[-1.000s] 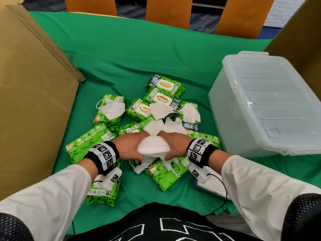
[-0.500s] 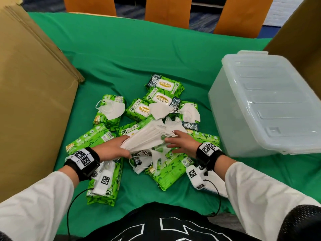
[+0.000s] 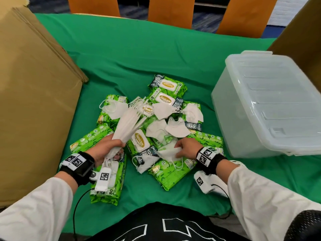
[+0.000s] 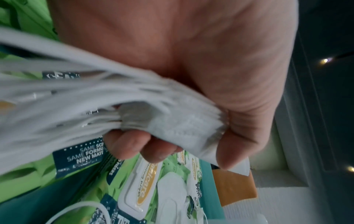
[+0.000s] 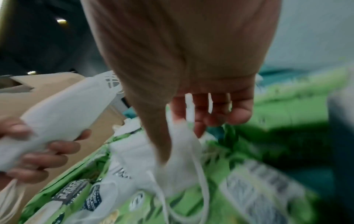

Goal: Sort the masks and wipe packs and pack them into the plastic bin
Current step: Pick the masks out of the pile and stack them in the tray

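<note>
The left hand [image 3: 106,148] now holds the gathered stack of masks [image 3: 129,121] alone, fingers clamped round its end; the right hand [image 3: 186,147] has let go and pinches another loose mask [image 3: 167,153] on the pile, so collecting continues

Wipe packs [image 3: 172,173] and masks [image 3: 175,129] lie heaped mid-surface [image 3: 139,54], plastic bin [image 3: 271,108] to their right, cardboard box [image 3: 31,101] to their left.

One lidded plastic bin [image 3: 271,108], two cardboard boxes [image 3: 31,105], three chairs [image 3: 171,11].
</note>
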The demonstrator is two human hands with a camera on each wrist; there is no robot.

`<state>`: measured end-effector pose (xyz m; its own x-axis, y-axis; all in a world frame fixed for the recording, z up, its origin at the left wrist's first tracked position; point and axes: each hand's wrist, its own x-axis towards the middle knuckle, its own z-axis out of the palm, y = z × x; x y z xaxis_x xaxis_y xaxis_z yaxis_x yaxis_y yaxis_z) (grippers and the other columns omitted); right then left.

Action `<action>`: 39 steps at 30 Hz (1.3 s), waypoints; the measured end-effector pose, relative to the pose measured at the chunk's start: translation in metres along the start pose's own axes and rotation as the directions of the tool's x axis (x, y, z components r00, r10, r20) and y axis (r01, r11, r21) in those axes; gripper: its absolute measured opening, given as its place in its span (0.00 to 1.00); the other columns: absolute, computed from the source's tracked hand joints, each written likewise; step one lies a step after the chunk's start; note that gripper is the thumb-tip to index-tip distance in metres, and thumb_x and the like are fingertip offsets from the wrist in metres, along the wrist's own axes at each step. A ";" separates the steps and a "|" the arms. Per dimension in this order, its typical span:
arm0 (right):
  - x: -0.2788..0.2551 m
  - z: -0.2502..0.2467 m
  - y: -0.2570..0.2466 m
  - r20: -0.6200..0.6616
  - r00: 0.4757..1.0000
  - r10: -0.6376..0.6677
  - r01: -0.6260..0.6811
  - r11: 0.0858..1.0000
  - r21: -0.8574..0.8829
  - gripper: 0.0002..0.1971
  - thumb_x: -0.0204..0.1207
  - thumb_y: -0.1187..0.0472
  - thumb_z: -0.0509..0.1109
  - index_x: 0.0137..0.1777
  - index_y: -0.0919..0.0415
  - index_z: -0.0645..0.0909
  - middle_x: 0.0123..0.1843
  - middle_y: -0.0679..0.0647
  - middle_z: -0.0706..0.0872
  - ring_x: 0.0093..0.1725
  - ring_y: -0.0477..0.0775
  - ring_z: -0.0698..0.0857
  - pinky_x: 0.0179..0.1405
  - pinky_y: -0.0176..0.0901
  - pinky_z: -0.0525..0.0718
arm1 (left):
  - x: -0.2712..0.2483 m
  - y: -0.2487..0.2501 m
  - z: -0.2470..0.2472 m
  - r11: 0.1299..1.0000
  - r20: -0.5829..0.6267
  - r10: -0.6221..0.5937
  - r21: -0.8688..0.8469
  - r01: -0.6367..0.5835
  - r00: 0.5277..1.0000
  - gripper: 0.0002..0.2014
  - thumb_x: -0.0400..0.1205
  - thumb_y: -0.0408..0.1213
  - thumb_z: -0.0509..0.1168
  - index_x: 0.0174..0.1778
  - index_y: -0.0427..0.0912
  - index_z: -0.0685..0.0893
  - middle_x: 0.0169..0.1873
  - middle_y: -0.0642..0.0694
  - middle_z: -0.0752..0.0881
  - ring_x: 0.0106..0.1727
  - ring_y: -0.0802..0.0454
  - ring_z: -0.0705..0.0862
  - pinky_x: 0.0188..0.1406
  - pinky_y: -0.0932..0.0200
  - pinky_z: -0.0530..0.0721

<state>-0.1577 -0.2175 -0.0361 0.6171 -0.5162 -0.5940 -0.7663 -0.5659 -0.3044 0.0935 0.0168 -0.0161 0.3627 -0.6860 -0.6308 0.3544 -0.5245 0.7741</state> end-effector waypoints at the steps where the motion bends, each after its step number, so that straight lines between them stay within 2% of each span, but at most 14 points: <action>1: -0.004 -0.005 0.000 -0.011 1.000 -0.026 0.025 0.997 -0.071 0.34 0.62 0.40 0.86 0.68 0.51 0.85 0.60 0.56 0.86 0.59 0.58 0.84 0.58 0.46 0.83 | -0.002 0.001 0.000 1.000 0.006 0.007 -0.006 -0.007 1.000 0.43 0.52 0.44 0.78 0.65 0.38 0.78 0.38 0.41 0.82 0.34 0.50 0.81 0.25 0.60 0.84; 3: -0.012 -0.012 -0.010 -0.087 0.986 -0.141 0.141 0.990 -0.007 0.46 0.60 0.28 0.81 0.76 0.49 0.77 0.69 0.56 0.81 0.67 0.57 0.79 0.70 0.52 0.79 | -0.005 0.003 0.008 0.998 0.021 0.047 0.036 -0.048 0.999 0.43 0.52 0.45 0.78 0.67 0.42 0.78 0.40 0.41 0.84 0.34 0.49 0.82 0.27 0.58 0.83; 4: -0.018 -0.015 -0.021 -0.120 0.978 -0.171 0.191 0.964 0.183 0.48 0.61 0.26 0.79 0.79 0.50 0.75 0.72 0.54 0.80 0.70 0.55 0.79 0.72 0.53 0.78 | -0.005 0.004 0.013 0.993 0.032 0.083 0.081 -0.085 0.996 0.43 0.53 0.46 0.77 0.68 0.45 0.78 0.43 0.42 0.85 0.36 0.49 0.83 0.30 0.56 0.84; 5: -0.024 -0.017 -0.034 -0.118 0.977 -0.175 0.210 0.867 0.452 0.49 0.63 0.28 0.79 0.81 0.52 0.73 0.74 0.53 0.80 0.71 0.52 0.80 0.74 0.54 0.78 | -0.005 0.005 0.020 0.982 0.047 0.126 0.137 -0.131 0.991 0.43 0.55 0.47 0.77 0.70 0.48 0.78 0.47 0.43 0.87 0.39 0.49 0.85 0.35 0.54 0.85; 7: -0.036 -0.015 -0.066 -0.045 0.981 -0.190 0.135 0.492 0.860 0.46 0.65 0.34 0.79 0.80 0.55 0.72 0.72 0.52 0.83 0.69 0.49 0.83 0.74 0.56 0.80 | -0.005 0.007 0.037 0.939 0.113 0.209 0.255 -0.231 0.971 0.43 0.59 0.48 0.77 0.75 0.54 0.76 0.60 0.49 0.88 0.54 0.50 0.89 0.54 0.47 0.88; 9: -0.043 -0.003 -0.095 -0.038 0.981 -0.189 0.064 0.136 0.989 0.31 0.72 0.45 0.81 0.71 0.57 0.78 0.64 0.52 0.89 0.62 0.51 0.88 0.70 0.58 0.84 | -0.005 0.009 0.056 0.890 0.163 0.221 0.368 -0.267 0.962 0.43 0.62 0.48 0.78 0.77 0.57 0.72 0.65 0.53 0.86 0.63 0.53 0.87 0.65 0.43 0.86; 11: -0.040 0.008 -0.117 -0.058 0.992 -0.111 0.046 -0.106 0.993 0.22 0.71 0.54 0.82 0.63 0.59 0.85 0.56 0.57 0.93 0.56 0.56 0.91 0.65 0.58 0.86 | -0.003 0.006 0.073 0.826 0.165 0.231 0.487 -0.283 0.959 0.43 0.65 0.47 0.80 0.76 0.56 0.68 0.61 0.52 0.86 0.58 0.54 0.88 0.59 0.46 0.88; 14: -0.028 0.014 -0.132 -0.009 0.989 0.150 0.052 -0.286 0.957 0.27 0.64 0.61 0.88 0.63 0.66 0.87 0.54 0.66 0.92 0.52 0.64 0.92 0.58 0.62 0.90 | -0.005 0.001 0.091 0.706 0.117 0.281 0.648 -0.287 0.953 0.48 0.65 0.47 0.83 0.77 0.53 0.62 0.57 0.51 0.84 0.52 0.51 0.86 0.45 0.54 0.85; 18: -0.026 0.011 -0.129 0.010 0.957 0.291 0.096 -0.350 0.932 0.26 0.66 0.67 0.80 0.64 0.78 0.83 0.50 0.72 0.89 0.43 0.63 0.88 0.43 0.52 0.91 | -0.008 -0.009 0.100 0.655 0.117 0.299 0.697 -0.292 0.947 0.53 0.64 0.48 0.85 0.80 0.50 0.59 0.57 0.50 0.83 0.53 0.50 0.84 0.43 0.55 0.80; 21: -0.031 0.009 -0.125 -0.002 0.963 0.269 0.113 -0.399 0.910 0.20 0.71 0.68 0.76 0.63 0.73 0.82 0.48 0.68 0.86 0.45 0.62 0.86 0.45 0.51 0.89 | -0.009 -0.013 0.103 0.643 0.113 0.282 0.715 -0.275 0.953 0.50 0.67 0.47 0.82 0.80 0.51 0.58 0.58 0.48 0.84 0.53 0.48 0.85 0.43 0.56 0.82; 24: -0.029 0.010 -0.119 -0.015 0.956 0.291 0.124 -0.361 0.924 0.21 0.74 0.63 0.80 0.66 0.69 0.84 0.48 0.63 0.87 0.46 0.60 0.87 0.45 0.51 0.88 | -0.010 -0.013 0.107 0.649 0.125 0.272 0.708 -0.278 0.954 0.47 0.69 0.41 0.81 0.79 0.48 0.60 0.58 0.49 0.82 0.53 0.49 0.84 0.38 0.63 0.77; 29: -0.026 -0.005 -0.107 -0.093 0.942 0.322 0.210 -0.348 0.914 0.17 0.72 0.66 0.82 0.60 0.62 0.84 0.44 0.57 0.92 0.46 0.58 0.91 0.49 0.60 0.89 | -0.010 -0.014 0.107 0.612 0.138 0.264 0.741 -0.276 0.955 0.46 0.69 0.42 0.81 0.78 0.50 0.60 0.61 0.47 0.83 0.55 0.47 0.84 0.46 0.56 0.81; 33: -0.022 -0.015 -0.098 -0.079 0.956 0.281 0.187 -0.380 0.906 0.16 0.70 0.73 0.80 0.56 0.62 0.85 0.47 0.63 0.89 0.48 0.62 0.90 0.55 0.66 0.87 | -0.010 -0.013 0.110 0.571 0.146 0.291 0.767 -0.294 0.946 0.49 0.67 0.45 0.80 0.78 0.54 0.56 0.61 0.46 0.83 0.55 0.44 0.85 0.52 0.49 0.86; 39: -0.022 -0.018 -0.099 -0.030 0.953 0.301 0.165 -0.434 0.886 0.09 0.71 0.74 0.77 0.48 0.64 0.84 0.35 0.62 0.86 0.37 0.58 0.86 0.48 0.59 0.83 | -0.007 -0.009 0.119 0.554 0.158 0.336 0.764 -0.330 0.929 0.49 0.67 0.45 0.81 0.77 0.54 0.56 0.61 0.47 0.81 0.58 0.44 0.84 0.52 0.47 0.86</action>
<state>-0.0922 -0.1613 0.0203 0.3630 -0.6816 -0.6354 0.2760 0.7299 -0.6253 -0.0147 -0.0341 -0.0123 0.3195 -0.8928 -0.3175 -0.5822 -0.4493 0.6776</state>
